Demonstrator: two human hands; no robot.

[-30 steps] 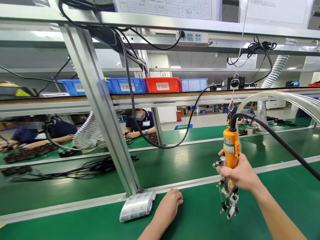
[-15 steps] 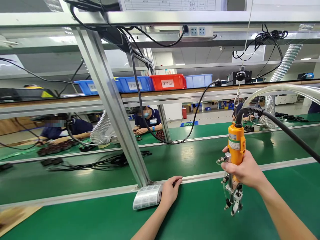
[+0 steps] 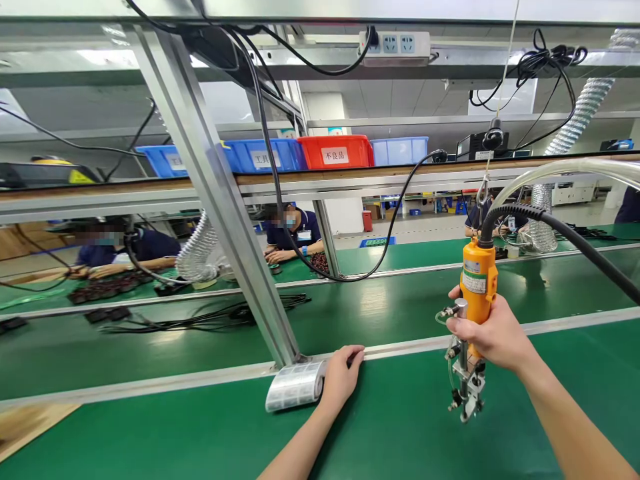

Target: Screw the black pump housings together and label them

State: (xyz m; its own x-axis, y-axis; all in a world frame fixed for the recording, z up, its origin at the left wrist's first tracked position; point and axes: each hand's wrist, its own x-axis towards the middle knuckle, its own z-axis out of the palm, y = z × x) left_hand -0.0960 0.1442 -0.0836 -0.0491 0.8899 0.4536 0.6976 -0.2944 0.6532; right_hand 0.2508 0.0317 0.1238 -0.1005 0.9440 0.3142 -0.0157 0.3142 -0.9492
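My right hand (image 3: pixel 493 333) is wrapped around the body of an orange electric screwdriver (image 3: pixel 477 283). The tool hangs upright from a cord, its metal tip assembly (image 3: pixel 467 387) pointing down above the green bench. My left hand (image 3: pixel 343 380) rests on the bench by the metal rail, with curled fingers. A small dark bit shows between its thumb and fingers, too hidden to name. Just left of that hand, close against it, lies a roll of silvery labels (image 3: pixel 295 385) at the foot of a slanted-looking metal post.
The metal post (image 3: pixel 220 193) rises beside the label roll. A black cable (image 3: pixel 395 220) loops down in front. Blue bins and a red bin (image 3: pixel 336 152) stand on the shelf. Brown cardboard (image 3: pixel 35 427) lies at left. Co-workers (image 3: pixel 295 233) sit across the benches.
The view has tilted and shifted slightly, so the shelf and bins appear higher. Both hands keep the same grip; the screwdriver stays nearly in place.
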